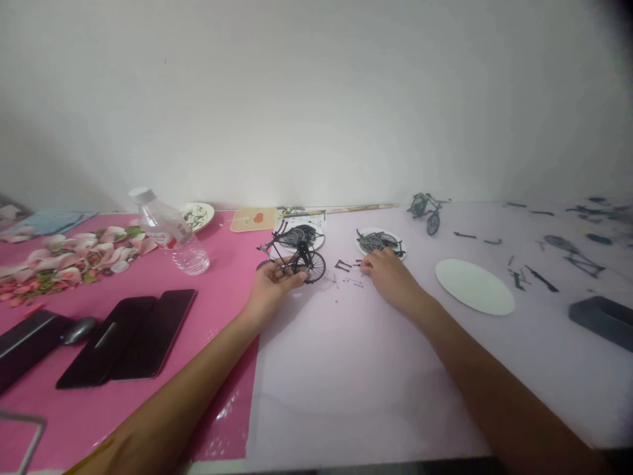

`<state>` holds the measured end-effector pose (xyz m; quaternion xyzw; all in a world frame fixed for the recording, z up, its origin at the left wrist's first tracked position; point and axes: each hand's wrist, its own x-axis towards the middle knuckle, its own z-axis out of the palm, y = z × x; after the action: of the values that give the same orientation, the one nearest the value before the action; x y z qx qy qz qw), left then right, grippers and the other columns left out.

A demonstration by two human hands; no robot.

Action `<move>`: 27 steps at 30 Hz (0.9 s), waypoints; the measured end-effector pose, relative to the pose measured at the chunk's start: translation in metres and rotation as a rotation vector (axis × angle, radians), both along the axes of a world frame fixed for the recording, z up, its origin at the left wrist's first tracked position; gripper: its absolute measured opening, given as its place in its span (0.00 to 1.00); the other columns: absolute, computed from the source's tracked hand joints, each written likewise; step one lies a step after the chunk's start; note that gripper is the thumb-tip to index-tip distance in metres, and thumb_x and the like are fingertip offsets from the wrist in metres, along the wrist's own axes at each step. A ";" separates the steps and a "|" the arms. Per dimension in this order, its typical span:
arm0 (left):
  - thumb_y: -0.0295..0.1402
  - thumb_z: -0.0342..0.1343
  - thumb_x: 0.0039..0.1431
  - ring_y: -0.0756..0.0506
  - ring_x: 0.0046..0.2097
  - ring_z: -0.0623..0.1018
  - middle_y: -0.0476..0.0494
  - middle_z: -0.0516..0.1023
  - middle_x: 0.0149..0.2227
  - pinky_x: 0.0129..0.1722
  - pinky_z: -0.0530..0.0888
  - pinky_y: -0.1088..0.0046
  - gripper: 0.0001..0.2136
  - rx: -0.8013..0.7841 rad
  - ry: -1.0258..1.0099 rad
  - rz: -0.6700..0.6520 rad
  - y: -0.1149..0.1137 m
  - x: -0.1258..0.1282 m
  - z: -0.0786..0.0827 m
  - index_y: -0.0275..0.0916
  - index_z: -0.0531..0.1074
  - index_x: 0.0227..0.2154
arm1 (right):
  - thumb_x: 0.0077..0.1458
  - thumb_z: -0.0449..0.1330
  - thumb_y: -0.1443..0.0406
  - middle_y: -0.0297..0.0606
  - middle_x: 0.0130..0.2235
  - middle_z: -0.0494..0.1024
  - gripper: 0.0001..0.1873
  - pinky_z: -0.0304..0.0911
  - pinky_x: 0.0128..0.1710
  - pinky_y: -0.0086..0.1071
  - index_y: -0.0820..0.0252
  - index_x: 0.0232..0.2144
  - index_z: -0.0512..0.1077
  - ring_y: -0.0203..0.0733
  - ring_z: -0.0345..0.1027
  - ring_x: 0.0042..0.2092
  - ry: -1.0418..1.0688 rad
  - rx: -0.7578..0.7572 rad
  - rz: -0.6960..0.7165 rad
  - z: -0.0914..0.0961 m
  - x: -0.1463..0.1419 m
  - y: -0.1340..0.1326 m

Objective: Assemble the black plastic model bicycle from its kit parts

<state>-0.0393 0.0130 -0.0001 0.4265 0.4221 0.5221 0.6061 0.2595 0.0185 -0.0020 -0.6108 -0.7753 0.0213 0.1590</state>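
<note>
In my left hand is a black miniature bicycle, held upright just above the table with fingers and thumb around its frame. My right hand is low over the white surface, fingertips pinched together at some small dark parts; whether one is between them is too small to make out. Left of those fingertips lie a dark bracket-like piece and several tiny bits. Just beyond my right hand, a white plate carries black bicycle parts. Another plate of dark parts sits behind the held bicycle.
A second toy bicycle stands near the wall. To the right lie a white oval plate, loose dark parts and a dark block. On the pink side are a tilted plastic bottle, phones and artificial flowers.
</note>
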 end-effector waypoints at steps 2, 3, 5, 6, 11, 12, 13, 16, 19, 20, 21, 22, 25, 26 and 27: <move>0.35 0.79 0.41 0.43 0.40 0.84 0.47 0.81 0.33 0.47 0.80 0.62 0.31 -0.001 -0.001 0.002 0.000 0.000 0.000 0.36 0.75 0.48 | 0.68 0.52 0.65 0.47 0.40 0.78 0.15 0.62 0.46 0.46 0.60 0.35 0.77 0.56 0.64 0.46 0.010 -0.006 -0.003 0.001 -0.001 -0.001; 0.35 0.79 0.41 0.43 0.39 0.84 0.47 0.81 0.33 0.47 0.80 0.62 0.30 0.001 0.001 0.002 0.000 0.000 0.000 0.36 0.75 0.48 | 0.68 0.53 0.64 0.47 0.40 0.78 0.15 0.62 0.47 0.46 0.60 0.35 0.78 0.56 0.64 0.46 0.020 -0.006 -0.004 0.003 -0.002 -0.001; 0.35 0.79 0.42 0.43 0.39 0.84 0.49 0.80 0.32 0.46 0.80 0.63 0.30 0.008 0.002 0.003 0.000 0.000 -0.001 0.36 0.75 0.48 | 0.69 0.53 0.64 0.46 0.40 0.78 0.15 0.62 0.48 0.47 0.59 0.36 0.78 0.56 0.64 0.47 0.056 0.002 0.011 0.005 -0.005 -0.003; 0.35 0.79 0.42 0.43 0.39 0.84 0.49 0.79 0.32 0.46 0.80 0.63 0.30 0.011 -0.001 0.004 0.000 0.000 -0.001 0.36 0.75 0.48 | 0.69 0.52 0.64 0.46 0.41 0.78 0.15 0.62 0.49 0.47 0.59 0.37 0.78 0.55 0.64 0.48 0.085 0.011 0.028 0.006 -0.006 -0.005; 0.36 0.79 0.41 0.43 0.39 0.84 0.48 0.80 0.32 0.44 0.79 0.66 0.31 0.011 0.024 0.007 0.000 0.001 0.000 0.35 0.75 0.48 | 0.68 0.58 0.58 0.44 0.46 0.78 0.14 0.63 0.53 0.46 0.57 0.48 0.79 0.55 0.64 0.52 0.204 0.023 0.143 0.002 -0.020 -0.011; 0.36 0.79 0.41 0.44 0.38 0.84 0.47 0.82 0.34 0.43 0.79 0.66 0.31 0.009 0.035 0.005 0.000 0.001 0.001 0.35 0.75 0.49 | 0.67 0.60 0.56 0.44 0.47 0.77 0.16 0.62 0.55 0.47 0.57 0.51 0.78 0.55 0.64 0.53 0.197 0.022 0.162 0.000 -0.023 -0.012; 0.36 0.79 0.41 0.44 0.38 0.84 0.45 0.82 0.35 0.43 0.79 0.66 0.31 0.008 0.042 0.004 0.000 0.001 0.002 0.35 0.75 0.49 | 0.65 0.62 0.54 0.44 0.48 0.77 0.19 0.61 0.57 0.48 0.56 0.54 0.78 0.55 0.63 0.54 0.182 0.020 0.178 -0.003 -0.026 -0.012; 0.36 0.79 0.40 0.44 0.36 0.83 0.43 0.84 0.36 0.41 0.79 0.66 0.31 0.006 0.046 0.009 -0.001 0.001 0.003 0.35 0.75 0.48 | 0.64 0.64 0.52 0.45 0.50 0.75 0.25 0.61 0.59 0.48 0.54 0.59 0.75 0.56 0.63 0.55 0.133 0.009 0.200 -0.010 -0.032 -0.013; 0.36 0.79 0.40 0.44 0.37 0.83 0.43 0.84 0.36 0.41 0.79 0.66 0.31 0.008 0.045 0.003 -0.001 0.001 0.003 0.35 0.75 0.48 | 0.65 0.62 0.52 0.45 0.49 0.75 0.23 0.61 0.59 0.48 0.52 0.59 0.76 0.55 0.64 0.54 0.102 0.010 0.203 -0.013 -0.035 -0.014; 0.36 0.79 0.40 0.44 0.37 0.83 0.43 0.84 0.36 0.41 0.78 0.66 0.31 0.007 0.046 0.000 -0.001 0.001 0.003 0.35 0.75 0.48 | 0.66 0.61 0.52 0.45 0.49 0.74 0.22 0.62 0.59 0.48 0.51 0.58 0.77 0.55 0.64 0.54 0.097 0.014 0.203 -0.013 -0.036 -0.014; 0.36 0.79 0.40 0.44 0.37 0.83 0.43 0.84 0.36 0.41 0.78 0.67 0.31 0.007 0.046 0.000 -0.001 0.001 0.002 0.35 0.75 0.48 | 0.66 0.61 0.52 0.45 0.49 0.74 0.22 0.62 0.59 0.48 0.51 0.57 0.77 0.55 0.63 0.54 0.093 0.018 0.204 -0.013 -0.036 -0.014; 0.36 0.79 0.40 0.44 0.37 0.83 0.43 0.84 0.36 0.41 0.78 0.67 0.31 0.007 0.043 0.000 0.000 0.001 0.002 0.35 0.75 0.48 | 0.66 0.61 0.52 0.45 0.49 0.74 0.21 0.62 0.59 0.48 0.51 0.56 0.78 0.55 0.63 0.54 0.092 0.020 0.204 -0.013 -0.036 -0.014; 0.36 0.79 0.41 0.44 0.37 0.83 0.44 0.84 0.36 0.42 0.78 0.67 0.30 0.010 0.036 -0.006 0.000 0.000 0.001 0.36 0.75 0.48 | 0.65 0.62 0.52 0.45 0.48 0.74 0.20 0.62 0.59 0.48 0.52 0.54 0.79 0.55 0.63 0.54 0.105 0.024 0.201 -0.011 -0.036 -0.015; 0.36 0.79 0.41 0.44 0.37 0.83 0.44 0.84 0.36 0.42 0.78 0.67 0.30 0.012 0.038 -0.007 0.000 0.000 0.001 0.36 0.75 0.48 | 0.64 0.63 0.52 0.45 0.48 0.74 0.19 0.62 0.59 0.48 0.52 0.52 0.80 0.55 0.63 0.54 0.113 0.026 0.198 -0.011 -0.036 -0.015; 0.36 0.79 0.41 0.44 0.37 0.83 0.44 0.84 0.36 0.42 0.78 0.67 0.31 0.012 0.043 -0.007 0.000 0.001 0.001 0.36 0.75 0.48 | 0.64 0.64 0.51 0.45 0.48 0.74 0.19 0.62 0.60 0.49 0.53 0.51 0.80 0.55 0.63 0.54 0.121 0.028 0.192 -0.011 -0.036 -0.015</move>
<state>-0.0387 0.0128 0.0012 0.4429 0.4305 0.5132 0.5959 0.2239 0.0039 -0.0128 -0.5289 -0.8196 0.0626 0.2114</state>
